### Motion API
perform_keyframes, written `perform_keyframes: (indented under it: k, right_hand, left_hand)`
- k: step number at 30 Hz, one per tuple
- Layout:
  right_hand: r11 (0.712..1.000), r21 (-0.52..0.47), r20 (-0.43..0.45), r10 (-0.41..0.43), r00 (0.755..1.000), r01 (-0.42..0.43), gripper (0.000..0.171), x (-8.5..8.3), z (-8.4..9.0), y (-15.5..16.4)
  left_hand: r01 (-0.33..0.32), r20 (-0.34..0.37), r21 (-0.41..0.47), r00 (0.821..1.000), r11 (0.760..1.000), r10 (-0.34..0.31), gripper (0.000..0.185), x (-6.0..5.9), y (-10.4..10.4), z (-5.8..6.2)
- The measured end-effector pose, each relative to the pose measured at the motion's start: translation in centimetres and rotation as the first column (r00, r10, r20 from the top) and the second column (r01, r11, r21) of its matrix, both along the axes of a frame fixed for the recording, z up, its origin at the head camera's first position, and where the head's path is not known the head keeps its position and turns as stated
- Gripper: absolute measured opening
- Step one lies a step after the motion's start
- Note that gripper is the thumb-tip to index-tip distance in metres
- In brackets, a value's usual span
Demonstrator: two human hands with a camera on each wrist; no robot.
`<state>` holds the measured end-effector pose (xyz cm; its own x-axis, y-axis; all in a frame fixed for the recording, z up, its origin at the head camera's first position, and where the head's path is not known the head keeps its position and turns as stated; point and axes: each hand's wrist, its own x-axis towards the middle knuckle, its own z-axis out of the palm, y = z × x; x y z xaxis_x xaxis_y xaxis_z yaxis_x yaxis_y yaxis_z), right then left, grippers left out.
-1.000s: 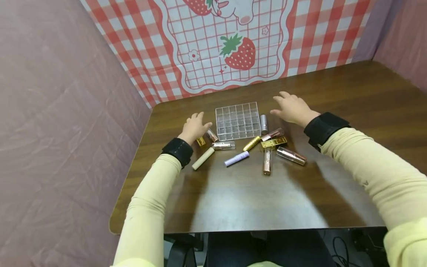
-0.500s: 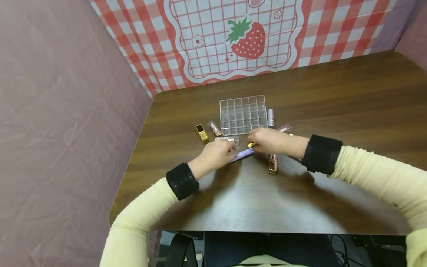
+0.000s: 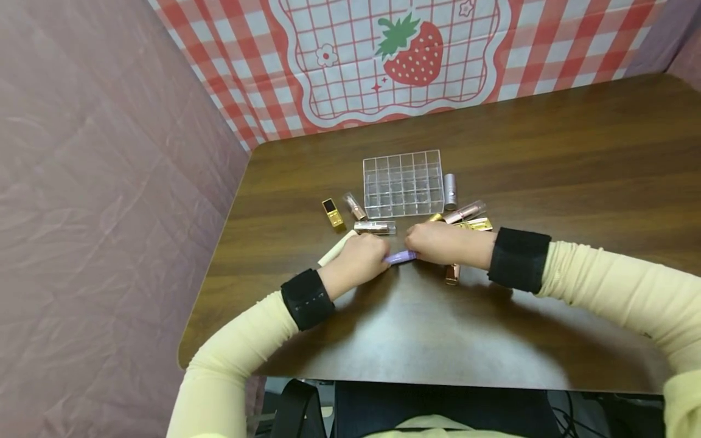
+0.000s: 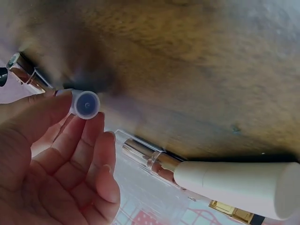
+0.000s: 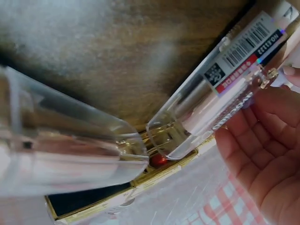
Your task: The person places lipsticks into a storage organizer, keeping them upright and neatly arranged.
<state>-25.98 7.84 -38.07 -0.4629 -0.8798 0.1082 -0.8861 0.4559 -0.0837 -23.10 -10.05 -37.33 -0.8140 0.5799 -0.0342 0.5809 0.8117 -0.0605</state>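
A lavender lipstick tube (image 3: 400, 257) lies between my two hands at the middle of the wooden table (image 3: 547, 152). My left hand (image 3: 378, 252) pinches its left end, and the left wrist view shows thumb and fingers around the tube's round end (image 4: 86, 104). My right hand (image 3: 418, 246) closes on the other end; its curled fingers (image 5: 262, 154) show in the right wrist view. A clear gridded organizer (image 3: 402, 182) stands just beyond the hands. A cream tube (image 3: 334, 249) pokes out from under my left hand.
Loose lipsticks lie around the organizer: a gold square one (image 3: 333, 213), a rose one (image 3: 356, 207), a clear-capped one (image 3: 375, 227), a silver one (image 3: 450, 191), rose and gold ones (image 3: 465, 213) at the right. A checked strawberry cloth (image 3: 411, 55) hangs behind.
Both hands came back from beside the organizer to the lavender tube and took hold of it. The tube has shifted slightly toward me.
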Motion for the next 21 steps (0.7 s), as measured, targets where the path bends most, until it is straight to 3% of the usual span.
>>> perform_keyframes:
  k: [14,21]
  right_hand:
    - [0.994,0.062,0.104,-0.098,0.990,0.092,0.018,0.8,0.8,-0.3]
    - [0.994,0.020,0.070,-0.110,0.991,0.108,0.019,1.7,2.7,0.2]
  left_hand:
    - [0.035,-0.019,-0.025,0.999,0.999,-0.035,0.018,0.2,0.2,-0.2]
    - [0.036,-0.037,-0.030,0.999,0.999,-0.037,0.016,0.9,0.3,1.9]
